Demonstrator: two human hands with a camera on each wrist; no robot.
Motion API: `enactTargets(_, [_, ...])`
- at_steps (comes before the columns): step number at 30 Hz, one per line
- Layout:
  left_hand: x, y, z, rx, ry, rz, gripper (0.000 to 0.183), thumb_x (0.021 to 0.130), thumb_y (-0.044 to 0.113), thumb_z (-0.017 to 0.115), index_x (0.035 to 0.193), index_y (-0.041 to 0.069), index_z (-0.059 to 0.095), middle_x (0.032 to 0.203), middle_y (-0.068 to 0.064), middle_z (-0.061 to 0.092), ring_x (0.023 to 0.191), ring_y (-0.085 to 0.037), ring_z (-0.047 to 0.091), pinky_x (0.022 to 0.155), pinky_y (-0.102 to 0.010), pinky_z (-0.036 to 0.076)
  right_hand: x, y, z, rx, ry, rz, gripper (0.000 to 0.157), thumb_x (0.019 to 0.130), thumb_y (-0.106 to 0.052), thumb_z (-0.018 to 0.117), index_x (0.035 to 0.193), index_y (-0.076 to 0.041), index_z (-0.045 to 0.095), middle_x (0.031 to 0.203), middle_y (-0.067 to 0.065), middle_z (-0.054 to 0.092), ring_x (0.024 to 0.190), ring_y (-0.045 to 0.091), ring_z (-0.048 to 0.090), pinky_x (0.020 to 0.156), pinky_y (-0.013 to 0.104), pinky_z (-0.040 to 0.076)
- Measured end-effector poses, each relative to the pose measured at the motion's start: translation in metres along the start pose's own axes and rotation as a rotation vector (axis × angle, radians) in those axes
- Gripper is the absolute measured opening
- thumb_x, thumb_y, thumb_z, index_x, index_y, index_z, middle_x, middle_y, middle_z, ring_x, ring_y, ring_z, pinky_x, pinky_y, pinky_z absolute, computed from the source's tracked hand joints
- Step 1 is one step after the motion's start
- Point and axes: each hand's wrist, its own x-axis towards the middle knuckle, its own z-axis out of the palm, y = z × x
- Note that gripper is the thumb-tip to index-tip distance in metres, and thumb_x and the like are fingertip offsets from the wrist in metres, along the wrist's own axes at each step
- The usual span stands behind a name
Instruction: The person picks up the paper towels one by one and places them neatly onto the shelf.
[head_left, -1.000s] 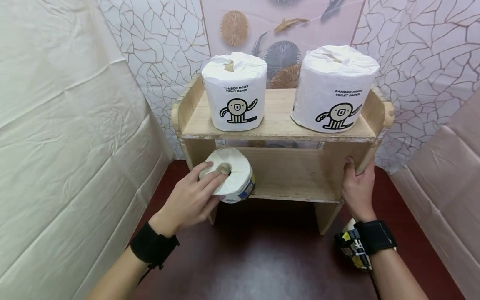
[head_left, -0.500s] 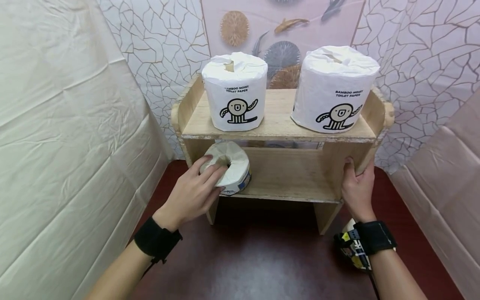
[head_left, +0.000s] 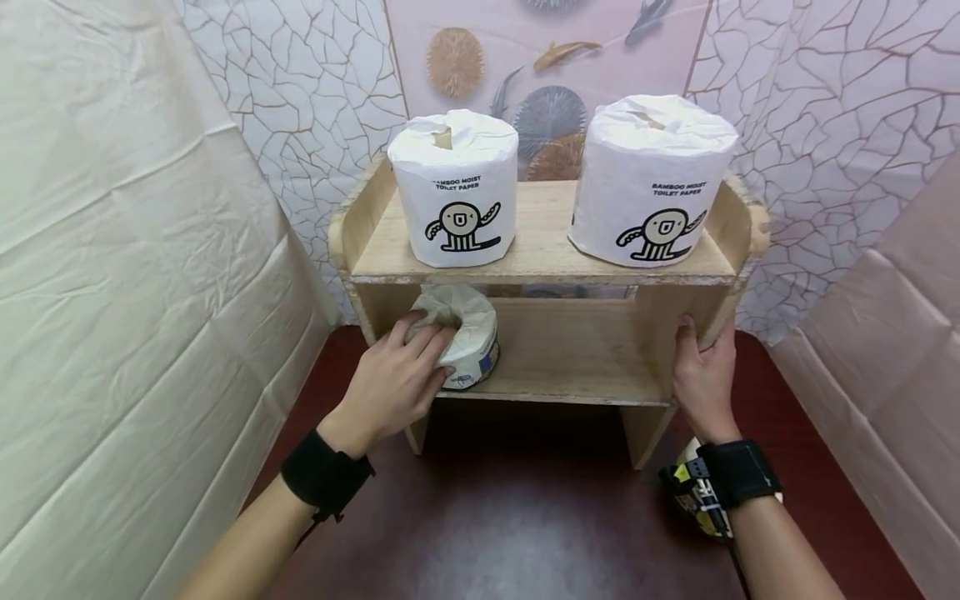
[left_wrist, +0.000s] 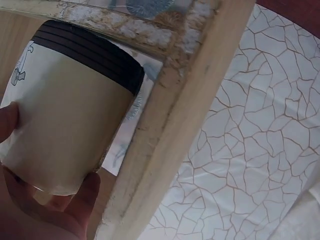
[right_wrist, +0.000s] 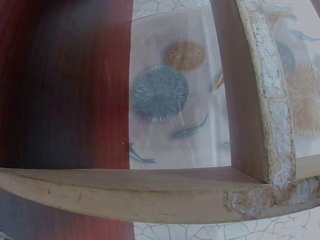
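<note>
My left hand (head_left: pixel 397 379) holds a toilet roll (head_left: pixel 474 329) from above at the left end of the lower shelf (head_left: pixel 577 358). Two of its fingers reach over the rim of the roll's core hole. In the left wrist view, thumb and fingers sit round one end of the same roll (left_wrist: pixel 70 115), whose far end has a dark band. My right hand (head_left: pixel 705 379) grips the right side panel (head_left: pixel 671 329) of the wooden shelf unit, thumb on the inner face. That hand is out of sight in the right wrist view, which shows the unit's wooden edge (right_wrist: pixel 130 197).
Two wrapped toilet rolls stand on the top shelf, one at left (head_left: pixel 461 187) and a larger one at right (head_left: pixel 652 183). Another roll (head_left: pixel 688 452) lies on the dark red table (head_left: pixel 525 517), partly behind my right wrist. Pale cloth walls (head_left: pixel 142 292) flank both sides.
The held roll has gone back from in front of the unit onto the lower shelf and is less tilted. My right hand keeps its grip. The whole head view has shifted slightly.
</note>
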Motion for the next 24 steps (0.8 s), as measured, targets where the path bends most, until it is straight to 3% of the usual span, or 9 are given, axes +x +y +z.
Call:
enactTargets(8, [0.01, 0.002, 0.002, 0.053, -0.005, -0.014, 0.05, 0.104, 0.036, 0.06, 0.145, 0.007, 0.059, 0.129, -0.011, 0.068, 0.123, -0.038, 0.059, 0.096, -0.047, 0.056, -0.001, 0.002, 0.0, -0.004, 0.006, -0.018, 0.048, 0.108, -0.014, 0.052, 0.155, -0.019, 0.047, 0.12, -0.007, 0.056, 0.109, 0.015, 0.057, 0.088, 0.026, 0.044])
enactTargets(16, [0.013, 0.007, 0.008, 0.094, -0.005, -0.041, 0.05, 0.103, 0.038, 0.063, 0.142, 0.007, 0.061, 0.128, -0.01, 0.069, 0.122, -0.038, 0.06, 0.09, -0.046, 0.057, -0.003, 0.003, 0.0, -0.004, -0.011, -0.005, 0.048, 0.108, -0.014, 0.051, 0.156, -0.019, 0.045, 0.121, -0.008, 0.056, 0.109, 0.016, 0.056, 0.088, 0.027, 0.044])
enactTargets(24, [0.02, 0.009, 0.011, 0.107, -0.007, -0.079, 0.052, 0.103, 0.041, 0.061, 0.143, 0.008, 0.063, 0.13, -0.01, 0.071, 0.124, -0.037, 0.059, 0.093, -0.048, 0.056, 0.0, 0.003, 0.0, -0.002, -0.021, -0.019, 0.048, 0.109, -0.015, 0.051, 0.156, -0.022, 0.045, 0.123, -0.005, 0.056, 0.111, 0.017, 0.057, 0.088, 0.027, 0.045])
